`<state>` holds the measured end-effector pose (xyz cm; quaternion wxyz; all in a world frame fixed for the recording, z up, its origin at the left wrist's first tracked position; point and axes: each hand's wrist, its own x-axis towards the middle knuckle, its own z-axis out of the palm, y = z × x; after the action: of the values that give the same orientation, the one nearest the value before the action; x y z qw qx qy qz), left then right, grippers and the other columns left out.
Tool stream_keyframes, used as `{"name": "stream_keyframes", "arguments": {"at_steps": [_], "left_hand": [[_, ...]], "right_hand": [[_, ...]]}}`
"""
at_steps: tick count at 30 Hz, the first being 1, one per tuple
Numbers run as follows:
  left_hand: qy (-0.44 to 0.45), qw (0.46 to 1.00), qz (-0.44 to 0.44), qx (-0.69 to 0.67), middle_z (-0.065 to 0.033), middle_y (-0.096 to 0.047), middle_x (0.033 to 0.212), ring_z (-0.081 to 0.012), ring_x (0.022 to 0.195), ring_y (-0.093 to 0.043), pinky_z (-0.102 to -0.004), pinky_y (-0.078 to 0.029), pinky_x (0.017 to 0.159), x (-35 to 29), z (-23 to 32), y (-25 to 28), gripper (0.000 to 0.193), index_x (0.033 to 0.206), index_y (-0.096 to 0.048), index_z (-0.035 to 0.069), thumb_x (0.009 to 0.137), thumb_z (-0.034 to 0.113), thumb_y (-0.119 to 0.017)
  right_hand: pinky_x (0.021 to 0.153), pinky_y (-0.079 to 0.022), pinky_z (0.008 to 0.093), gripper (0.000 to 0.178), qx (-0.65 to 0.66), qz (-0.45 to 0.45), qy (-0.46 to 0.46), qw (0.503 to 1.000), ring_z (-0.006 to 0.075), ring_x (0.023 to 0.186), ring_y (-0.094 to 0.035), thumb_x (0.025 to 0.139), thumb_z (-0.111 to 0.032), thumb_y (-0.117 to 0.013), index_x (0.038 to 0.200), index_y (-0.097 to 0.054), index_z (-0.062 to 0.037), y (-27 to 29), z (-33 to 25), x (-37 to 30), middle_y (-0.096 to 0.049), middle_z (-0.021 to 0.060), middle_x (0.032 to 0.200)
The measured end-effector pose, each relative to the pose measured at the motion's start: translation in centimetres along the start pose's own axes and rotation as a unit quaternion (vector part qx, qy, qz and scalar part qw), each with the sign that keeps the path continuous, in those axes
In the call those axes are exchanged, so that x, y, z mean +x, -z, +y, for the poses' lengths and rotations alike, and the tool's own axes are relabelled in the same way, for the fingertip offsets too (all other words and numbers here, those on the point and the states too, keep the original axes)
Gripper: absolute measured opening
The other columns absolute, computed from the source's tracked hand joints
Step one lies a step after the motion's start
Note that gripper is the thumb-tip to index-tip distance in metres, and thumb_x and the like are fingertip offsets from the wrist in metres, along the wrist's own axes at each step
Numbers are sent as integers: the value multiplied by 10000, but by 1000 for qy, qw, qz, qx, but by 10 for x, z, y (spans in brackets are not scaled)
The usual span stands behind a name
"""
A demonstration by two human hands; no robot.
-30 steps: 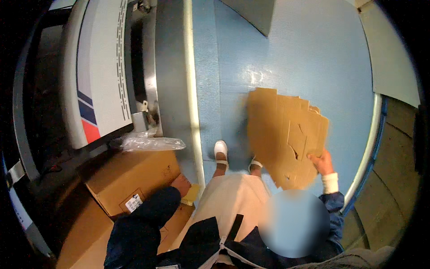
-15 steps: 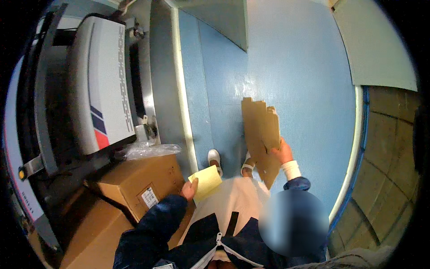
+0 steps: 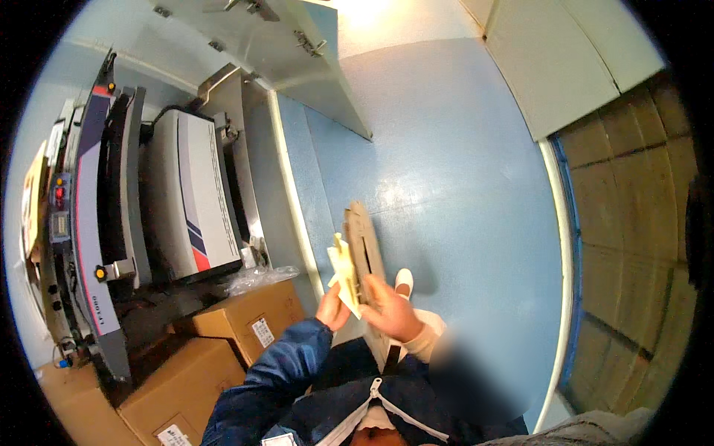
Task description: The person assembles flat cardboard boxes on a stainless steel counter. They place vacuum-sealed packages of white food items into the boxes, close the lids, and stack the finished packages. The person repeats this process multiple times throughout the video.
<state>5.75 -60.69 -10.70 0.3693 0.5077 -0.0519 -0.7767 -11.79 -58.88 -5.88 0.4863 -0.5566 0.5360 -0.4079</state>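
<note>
Flattened brown cardboard (image 3: 370, 241) is standing nearly edge-on before the body, above the blue floor (image 3: 454, 163), the right hand (image 3: 393, 311) gripping its near end, while the left hand (image 3: 333, 308) is pinching pale yellow sheeting (image 3: 342, 271) against or just beside its left face, contact unclear. Held apart 0.5 s ago, the 2 materials are now coming together, so both hands are seemingly handling them as 1 bundle. Farther left, labelled cartons (image 3: 249, 308), a clear plastic bag (image 3: 262, 280) and a grey-white striped machine (image 3: 204, 186) are sitting.
</note>
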Motion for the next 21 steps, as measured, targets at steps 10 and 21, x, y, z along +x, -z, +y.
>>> {"name": "stream_keyframes", "arguments": {"at_steps": [10,21], "left_hand": [[113,984,-136,-13,-131,-516,1212,-272,1104,-516,-410,-425,953,-23,17,-27,373,1248,-441,53,951,274,-397],[185,950,-248,-39,-128,-529,1195,-263,1096,-521,-398,-432,945,-40,7,-32,356,1236,-451,43,952,250,-396]], "right_hand": [[857,-383,430,513,-193,31,77,978,351,982,-446,746,-312,-646,1172,-511,-59,-16,-70,-52,-463,179,1072],[831,-390,401,451,-200,159,32,966,322,947,-458,769,-352,-633,1099,-540,-61,-24,-96,-69,-483,154,1007]]}}
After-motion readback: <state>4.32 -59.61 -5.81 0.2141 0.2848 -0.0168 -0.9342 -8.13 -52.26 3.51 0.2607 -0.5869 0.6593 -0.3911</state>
